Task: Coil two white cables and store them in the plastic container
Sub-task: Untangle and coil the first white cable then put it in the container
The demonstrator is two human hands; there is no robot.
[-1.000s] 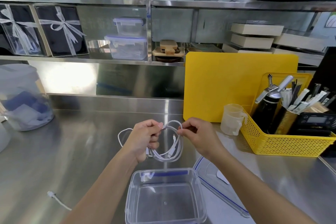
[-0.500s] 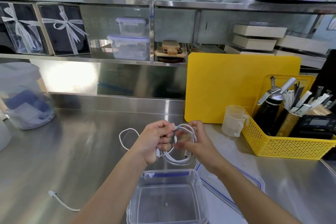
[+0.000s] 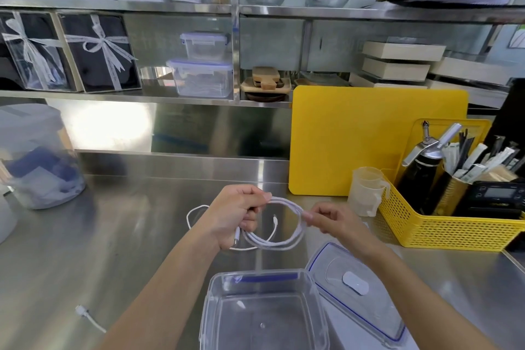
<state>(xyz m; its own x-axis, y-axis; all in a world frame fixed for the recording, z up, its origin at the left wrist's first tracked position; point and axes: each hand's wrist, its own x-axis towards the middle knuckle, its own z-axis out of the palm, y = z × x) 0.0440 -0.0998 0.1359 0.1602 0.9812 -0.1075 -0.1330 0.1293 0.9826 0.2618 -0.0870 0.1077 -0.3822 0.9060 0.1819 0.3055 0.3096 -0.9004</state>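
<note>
Both hands grasp the white cable coil [image 3: 279,229] at frame centre, left hand [image 3: 237,214] & right hand [image 3: 336,224], w/ the open plastic container [image 3: 262,318] directly below, nearer the right.

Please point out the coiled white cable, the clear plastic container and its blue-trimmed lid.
Coiled white cable [image 3: 279,243]: head view, bottom of the loops.
Clear plastic container [image 3: 257,278]: head view, far rim.
Blue-trimmed lid [image 3: 377,312]: head view, bare clear panel right of its white patch.

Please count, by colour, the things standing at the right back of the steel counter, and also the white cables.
Yellow: 3, the big board, small board, basket.
White: 2, the coiled cable, the second cable.
Translucent: 1, the measuring cup.
Total: 6.
</note>
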